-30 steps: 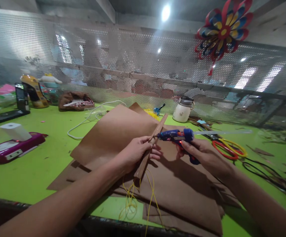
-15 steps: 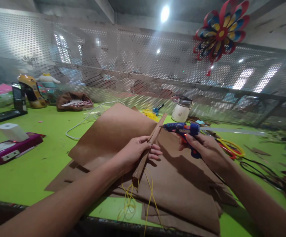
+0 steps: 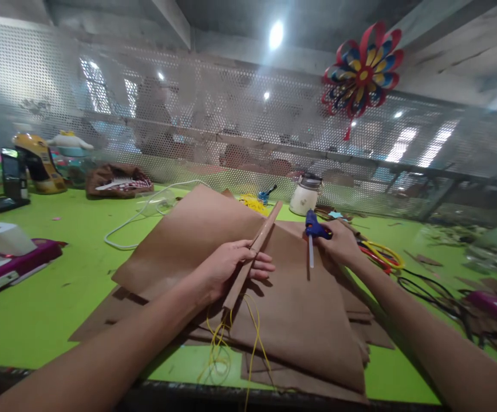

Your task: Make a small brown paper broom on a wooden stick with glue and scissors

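My left hand (image 3: 235, 266) pinches a narrow folded strip of brown paper (image 3: 240, 286), thumb on top and the other fingers stretched underneath. Thin yellow strings (image 3: 257, 332) hang from the strip's near end. To the right, my right hand (image 3: 339, 243) grips the handle of a blue glue gun (image 3: 312, 222). The gun's rear faces me, and a clear glue stick (image 3: 311, 252) juts out of it; the nozzle is hidden. Large sheets of brown paper (image 3: 300, 320) lie beneath both hands, one with a raised flap (image 3: 180, 234) at the left.
A lidded white jar (image 3: 304, 195) stands behind the glue gun, near yellow string (image 3: 253, 203). Cables (image 3: 429, 286) run along the right side. A purple power strip (image 3: 42, 257) with a white adapter (image 3: 6, 237) sits left. A perforated screen (image 3: 214, 126) rises behind the green table (image 3: 81, 309).
My right hand has drawn the glue gun off the strip and swung it round, so its glue stick now points toward me. My left hand keeps its pinch on the strip.
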Tool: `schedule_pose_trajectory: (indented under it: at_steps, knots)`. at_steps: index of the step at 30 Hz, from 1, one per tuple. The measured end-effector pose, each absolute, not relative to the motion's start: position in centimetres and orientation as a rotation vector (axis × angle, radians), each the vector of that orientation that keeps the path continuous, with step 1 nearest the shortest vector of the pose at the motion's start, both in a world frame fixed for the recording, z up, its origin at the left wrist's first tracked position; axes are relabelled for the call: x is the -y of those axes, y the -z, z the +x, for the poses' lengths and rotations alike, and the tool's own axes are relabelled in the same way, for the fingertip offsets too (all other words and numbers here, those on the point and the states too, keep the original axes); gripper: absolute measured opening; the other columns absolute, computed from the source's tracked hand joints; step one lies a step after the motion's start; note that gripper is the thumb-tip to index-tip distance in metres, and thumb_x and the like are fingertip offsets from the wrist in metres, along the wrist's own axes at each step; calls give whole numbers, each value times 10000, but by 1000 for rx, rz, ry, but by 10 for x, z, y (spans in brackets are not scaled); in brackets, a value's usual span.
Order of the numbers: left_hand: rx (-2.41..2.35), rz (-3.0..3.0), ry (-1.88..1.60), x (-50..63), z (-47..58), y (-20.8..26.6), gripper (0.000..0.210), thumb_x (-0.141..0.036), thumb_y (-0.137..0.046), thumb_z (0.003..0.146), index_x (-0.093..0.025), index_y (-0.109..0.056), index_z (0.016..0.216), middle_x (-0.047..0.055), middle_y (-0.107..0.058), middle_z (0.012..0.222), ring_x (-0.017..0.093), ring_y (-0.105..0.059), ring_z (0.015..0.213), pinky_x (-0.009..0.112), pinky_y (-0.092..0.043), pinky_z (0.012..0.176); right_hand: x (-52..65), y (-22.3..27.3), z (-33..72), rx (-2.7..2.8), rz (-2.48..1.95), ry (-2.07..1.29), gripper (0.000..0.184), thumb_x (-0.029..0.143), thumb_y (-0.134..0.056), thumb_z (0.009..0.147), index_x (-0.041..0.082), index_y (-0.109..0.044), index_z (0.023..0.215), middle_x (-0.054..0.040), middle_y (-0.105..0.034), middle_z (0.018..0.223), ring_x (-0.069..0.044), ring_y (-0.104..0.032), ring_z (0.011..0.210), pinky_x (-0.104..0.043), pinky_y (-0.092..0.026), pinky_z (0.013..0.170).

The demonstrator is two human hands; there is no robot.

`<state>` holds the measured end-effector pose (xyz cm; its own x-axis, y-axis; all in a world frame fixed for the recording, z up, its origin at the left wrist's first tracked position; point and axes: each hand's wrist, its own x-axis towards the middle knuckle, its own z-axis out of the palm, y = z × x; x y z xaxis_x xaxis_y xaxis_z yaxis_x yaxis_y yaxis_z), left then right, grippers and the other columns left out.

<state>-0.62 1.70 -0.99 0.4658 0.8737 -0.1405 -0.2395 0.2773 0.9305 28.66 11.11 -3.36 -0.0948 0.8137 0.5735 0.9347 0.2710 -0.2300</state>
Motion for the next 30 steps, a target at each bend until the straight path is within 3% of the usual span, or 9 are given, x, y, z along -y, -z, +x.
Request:
schedule_pose_trajectory:
  at_steps: [5,9,12,15,19,24,30]
  knots:
    - [-801,1038,-861,-13,-3,5,159,-153,-478,807,-78,-559,922,147,-669,838,147,-623,604,295,-526,555,-123,40,297,2084,-1648,216,312,196,-612,686,99,-681,974,-143,-652,975,-268,-578,923,-357,-432,817]
    - [-832,1154,-885,-12,2,9,130,-200,-492,810,-110,-548,885,82,-637,703,135,-583,516,284,-501,483,-98,20,268,1958,-1456,171,218,185,-561,738,119,-694,898,-144,-658,995,-262,-569,974,-379,-415,878]
    - [-848,1274,-924,-11,6,13,146,-254,-481,817,-133,-535,876,39,-594,643,139,-562,476,279,-479,433,-62,-1,222,1862,-1290,-323,262,356,-524,812,147,-681,822,-89,-673,782,-203,-604,724,-345,-482,690]
    - [-867,1434,-952,-8,8,14,192,-292,-456,838,-151,-534,942,8,-572,635,119,-535,461,251,-458,429,-34,-9,177,1761,-1177,-956,358,493,-561,784,149,-655,818,-56,-641,671,-152,-579,583,-267,-468,512]
    - [-889,1665,-1000,-5,8,13,213,-276,-454,847,-143,-564,972,11,-587,687,91,-521,513,208,-440,485,-21,-1,147,1577,-1122,-1144,425,552,-602,739,127,-611,715,-18,-567,547,-94,-494,451,-206,-385,401]
    - [-878,1748,-982,-7,5,15,271,-309,-428,872,-143,-574,1029,-14,-548,628,81,-496,478,189,-415,458,-20,7,147,1425,-1074,-1274,399,511,-662,702,115,-617,716,-24,-576,530,-102,-504,454,-221,-381,426]
    - [-850,1661,-952,-7,4,14,319,-322,-455,863,-160,-557,1118,-30,-521,595,72,-482,450,173,-411,421,-17,11,151,1391,-1020,-1413,315,408,-705,694,116,-635,791,-43,-632,646,-115,-554,527,-244,-412,503]
